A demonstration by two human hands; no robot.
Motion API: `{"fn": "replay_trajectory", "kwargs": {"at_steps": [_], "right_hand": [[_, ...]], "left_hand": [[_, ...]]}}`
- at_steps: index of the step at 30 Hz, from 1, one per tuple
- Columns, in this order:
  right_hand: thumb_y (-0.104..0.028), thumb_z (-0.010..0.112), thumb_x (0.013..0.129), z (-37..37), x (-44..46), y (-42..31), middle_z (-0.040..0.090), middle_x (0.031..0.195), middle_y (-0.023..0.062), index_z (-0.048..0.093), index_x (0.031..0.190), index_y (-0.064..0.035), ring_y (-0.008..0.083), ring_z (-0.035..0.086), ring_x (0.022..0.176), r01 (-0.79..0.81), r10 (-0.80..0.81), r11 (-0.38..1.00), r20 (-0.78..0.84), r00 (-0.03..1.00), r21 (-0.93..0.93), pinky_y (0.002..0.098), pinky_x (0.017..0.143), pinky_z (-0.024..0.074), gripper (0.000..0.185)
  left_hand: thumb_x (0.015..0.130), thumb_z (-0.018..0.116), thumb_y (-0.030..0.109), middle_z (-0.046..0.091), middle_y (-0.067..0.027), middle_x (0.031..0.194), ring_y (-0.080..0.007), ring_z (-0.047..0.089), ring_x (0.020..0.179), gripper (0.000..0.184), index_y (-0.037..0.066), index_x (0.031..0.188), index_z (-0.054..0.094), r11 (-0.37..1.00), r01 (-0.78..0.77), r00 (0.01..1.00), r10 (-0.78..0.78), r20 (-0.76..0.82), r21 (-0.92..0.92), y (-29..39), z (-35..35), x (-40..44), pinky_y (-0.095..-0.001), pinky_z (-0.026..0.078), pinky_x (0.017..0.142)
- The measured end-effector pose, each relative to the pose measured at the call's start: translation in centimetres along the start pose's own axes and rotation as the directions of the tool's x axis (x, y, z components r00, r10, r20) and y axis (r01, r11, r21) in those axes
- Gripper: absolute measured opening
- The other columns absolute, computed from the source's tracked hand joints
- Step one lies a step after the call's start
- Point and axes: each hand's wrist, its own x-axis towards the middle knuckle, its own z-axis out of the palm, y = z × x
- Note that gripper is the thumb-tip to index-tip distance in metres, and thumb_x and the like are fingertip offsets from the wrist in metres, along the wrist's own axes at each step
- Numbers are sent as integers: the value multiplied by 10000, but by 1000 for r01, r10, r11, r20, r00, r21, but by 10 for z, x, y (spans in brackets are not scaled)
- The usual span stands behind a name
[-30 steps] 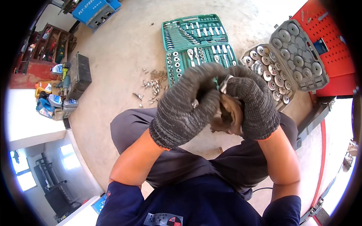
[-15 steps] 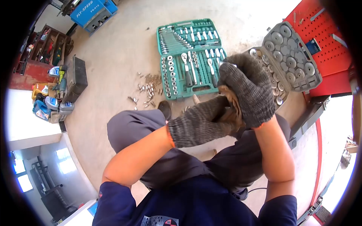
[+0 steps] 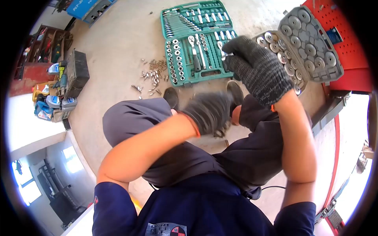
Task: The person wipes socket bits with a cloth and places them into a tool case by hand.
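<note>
My right hand (image 3: 258, 70), in a dark knitted glove, is raised over the lower right corner of the green socket set case (image 3: 197, 74). Its fingers are closed on a small shiny metal piece (image 3: 226, 56), mostly hidden by the glove. My left hand (image 3: 208, 112), gloved too and smeared by motion, is lower, between my knees. A brownish bunched cloth (image 3: 223, 130) pokes out from under its closed fingers. The open case holds wrenches, ratchets and rows of sockets. Left of it, several loose sockets and bits (image 3: 153, 76) lie on the floor.
An open grey case (image 3: 330, 72) of round metal discs stands at the right, against a red pegboard cabinet (image 3: 354, 47). To the left are bottles (image 3: 43, 110), a cordless tool (image 3: 62, 82) and a black box (image 3: 78, 72). A blue machine (image 3: 88, 10) stands at the back.
My hands have come apart. The left moved down and left with the cloth; the right moved up with the metal piece. The view has tilted, so the cases sit higher.
</note>
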Motion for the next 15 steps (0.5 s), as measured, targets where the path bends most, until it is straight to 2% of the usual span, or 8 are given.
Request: {"fn": "replay_trajectory", "kwargs": {"at_steps": [1, 3, 5, 8, 9, 11, 13, 15], "right_hand": [[-129, 646, 901, 3, 5, 8, 637, 813, 28, 618, 1104, -72, 112, 590, 690, 65, -62, 993, 32, 998, -104, 270, 654, 518, 212], [-185, 665, 894, 0, 29, 17, 639, 784, 46, 634, 1074, -64, 131, 622, 694, -33, 27, 998, 123, 992, 45, 282, 641, 526, 219], [-189, 654, 883, -15, 56, 6, 660, 788, 102, 651, 1037, -5, 176, 638, 676, -223, 156, 945, 270, 950, 240, 302, 619, 536, 240], [-112, 618, 890, -24, 94, -18, 657, 754, 105, 664, 991, 52, 164, 611, 612, -430, 365, 892, 338, 867, 141, 288, 565, 531, 198], [-147, 639, 881, -20, 104, 6, 662, 755, 97, 669, 988, 44, 166, 608, 601, -354, 269, 923, 402, 875, 152, 300, 570, 534, 220], [-216, 663, 869, -6, 131, 48, 662, 724, 90, 696, 972, -2, 167, 613, 603, -335, 235, 938, 541, 807, 92, 332, 601, 546, 240], [-313, 674, 890, 65, 147, 120, 616, 673, 58, 661, 997, -9, 141, 578, 550, -363, 362, 927, 458, 812, -91, 299, 518, 499, 323], [-319, 687, 853, 109, 151, 171, 623, 643, 82, 676, 936, -4, 145, 592, 526, -447, 442, 889, 434, 785, -99, 313, 498, 503, 326]], "left_hand": [[844, 550, 175, 623, -144, 1055, -284, 625, 958, 245, 37, 1020, 649, 999, -6, 977, 13, -211, 34, 3, -40, -4, -390, 504, 835], [892, 629, 240, 650, -159, 1066, -264, 643, 958, 291, 27, 1090, 620, 903, -194, 744, -119, -657, -384, -28, -60, -4, -343, 519, 800], [884, 659, 230, 692, -142, 970, -248, 665, 865, 314, 10, 1103, 605, 979, -60, 737, -89, -671, -195, -44, -98, 2, -342, 520, 787], [839, 672, 253, 654, -210, 919, -338, 640, 833, 339, 20, 1070, 588, 965, 142, 736, -251, -628, -220, -54, -126, 26, -424, 506, 758], [836, 680, 267, 655, -210, 935, -331, 642, 847, 361, 30, 1090, 582, 966, 171, 706, -256, -660, -192, -68, -124, 41, -422, 505, 780], [829, 657, 263, 674, -207, 922, -368, 642, 892, 316, 22, 1032, 627, 995, -13, 721, -56, -691, -94, -116, -94, 84, -440, 503, 767], [871, 609, 114, 693, -139, 875, -218, 682, 750, 234, 10, 1080, 623, 883, 183, 856, -359, -372, -432, -140, -63, 125, -349, 543, 674], [863, 604, 94, 686, -145, 840, -201, 680, 701, 242, 5, 1087, 626, 846, 274, 903, -390, -180, -456, -183, -17, 167, -341, 551, 646]]}}
